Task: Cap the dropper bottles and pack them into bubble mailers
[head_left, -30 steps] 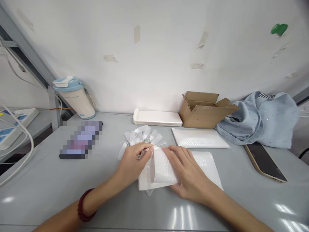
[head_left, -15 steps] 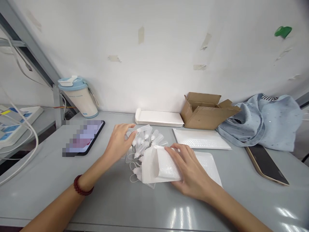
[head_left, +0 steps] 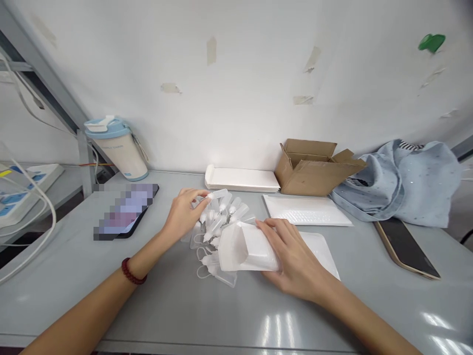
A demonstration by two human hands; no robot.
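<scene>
My right hand (head_left: pixel 291 256) grips a white bubble mailer (head_left: pixel 258 249), fingers on top and thumb beneath. Its mouth gapes toward the left and its flap is folded out. Under that hand lies part of a second white mailer (head_left: pixel 322 249). Small translucent squeeze bottles (head_left: pixel 214 224) with white caps and looped straps form a pile left of the held mailer. At the top of this pile, my left hand (head_left: pixel 186 212) pinches one squeeze bottle (head_left: pixel 218 194) by its cap end between thumb and fingers. The mailer's open end overlaps the pile's right side.
A stack of white mailers (head_left: pixel 242 178), an open cardboard box (head_left: pixel 314 172) and another bubble mailer (head_left: pixel 306 212) lie toward the wall. On the right are a blue cloth bag (head_left: pixel 414 182) and a phone (head_left: pixel 408 249). A tumbler (head_left: pixel 120 150) and another phone (head_left: pixel 127 212) are left.
My left hand has closed its thumb and fingers onto a bottle at the pile's top. The mailer in my right hand has lifted slightly and its mouth gapes wider.
</scene>
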